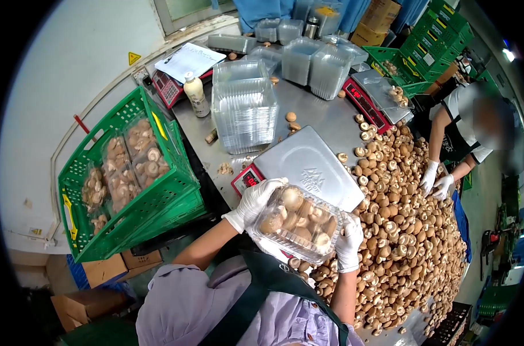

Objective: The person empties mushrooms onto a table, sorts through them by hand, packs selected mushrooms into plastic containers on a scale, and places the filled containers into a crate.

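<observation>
A clear plastic box of brown mushrooms (299,222) is held between my two white-gloved hands, above the front edge of the table. My left hand (257,203) grips its upper left corner, and my right hand (348,242) is closed on its right side. Just beyond the box lies the bare silver plate of a scale (311,164), its red display at the left end. A large heap of loose mushrooms (400,230) spreads to the right of my right hand.
Left stands a green crate (178,167) with filled boxes. Stacked empty containers (244,109), a bottle (196,95) and a clipboard (190,60) are behind the scale. A co-worker's gloved hands (436,181) touch the heap at right, near a second scale (366,106).
</observation>
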{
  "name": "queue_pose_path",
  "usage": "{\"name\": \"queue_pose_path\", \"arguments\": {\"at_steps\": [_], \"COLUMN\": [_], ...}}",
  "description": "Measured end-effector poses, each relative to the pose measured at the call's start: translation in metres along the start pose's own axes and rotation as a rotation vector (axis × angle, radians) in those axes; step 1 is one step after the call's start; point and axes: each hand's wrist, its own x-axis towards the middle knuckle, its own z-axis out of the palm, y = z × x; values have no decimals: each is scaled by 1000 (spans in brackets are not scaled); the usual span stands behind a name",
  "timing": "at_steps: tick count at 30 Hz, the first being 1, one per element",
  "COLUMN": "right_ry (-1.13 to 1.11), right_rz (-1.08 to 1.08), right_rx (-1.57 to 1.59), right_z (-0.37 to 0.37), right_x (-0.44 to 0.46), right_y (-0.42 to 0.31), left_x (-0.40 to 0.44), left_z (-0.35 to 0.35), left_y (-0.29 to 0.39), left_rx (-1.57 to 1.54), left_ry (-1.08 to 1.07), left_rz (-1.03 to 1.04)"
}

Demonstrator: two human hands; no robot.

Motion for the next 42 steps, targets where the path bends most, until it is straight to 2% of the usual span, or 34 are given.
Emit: {"name": "queue_pose_path", "arguments": {"at_steps": [2,3,8,10,11,12,13,14,15,16,17,18,19,20,21,22,24,26,28,29,30,32,34,36,38,40,42], "right_ry": [37,55,-8,29,-2,-62,-109,-207,-274,-331,-378,-518,-413,-305,-575,-556,-696,-664,-699,-703,-745,-706,-760,-661,-629,-700,-720], "right_rz": [-4,-31,3,77,78,156,242,211,340,480,622,844,756,671,612,495,496,467,476,431,557,533,582,460,448,564,609], "right_rx": [-87,-90,-50,105,151,190,281,349,436,518,586,561,677,788,663,699,520,628,633,563,559,602,551,546,553,567,558], "right_z": [-3,-1,8,11,7,9,14,15,20,25,31,24,33,39,36,38,39,41,33,30,23,25,16,20,20,19,19], "right_x": [5,3,-14,-16,-9,-19,-23,-25,-33,-40,-48,-34,-35,-35,-28,-19,-17,-16,-14,-19,-16,-30,-27,-37,-39,-38,-34], "right_y": [-12,-13,-9,-16,-30,-27,-29,-37,-41,-44,-48,-71,-84,-91,-90,-103,-105,-108,-106,-100,-104,-90,-90,-80,-80,-82,-87], "left_x": [-5,-7,-15,-21,-18,-21,-25,-29,-34,-41,-45,-50,-55,-58,-61,-61,-66,-82,-101,-113,-136,-160,-192,-218,-253,-296,-322], "left_z": [0,-4,-17,-13,-12,-10,-6,-3,-1,3,4,4,1,-2,-6,-17,-47,-91,-154,-187,-221,-280,-332,-362,-387,-414,-411], "left_y": [5,7,15,12,21,39,32,24,16,34,45,54,56,58,59,59,51,38,80,75,68,84,88,97,83,20,-41], "left_rx": [-276,-173,-39,-660,-604,-997,-1005,-1012,-1014,-1060,-1093,-1124,-1110,-1244,-1377,-1397,-1414,-1100,-883,-540,-535,-465,-272,-256,-497,-99,701], "left_ry": [49,40,14,52,137,216,157,62,-34,-104,-57,-11,13,109,202,258,411,583,737,831,939,1066,1201,1198,1024,977,652], "left_rz": [-69,-4,30,-165,-116,-153,30,35,40,-96,-82,-67,-57,-202,-350,-371,-303,-100,-159,-86,-248,-181,-301,-343,-537,-1008,-1456]}}
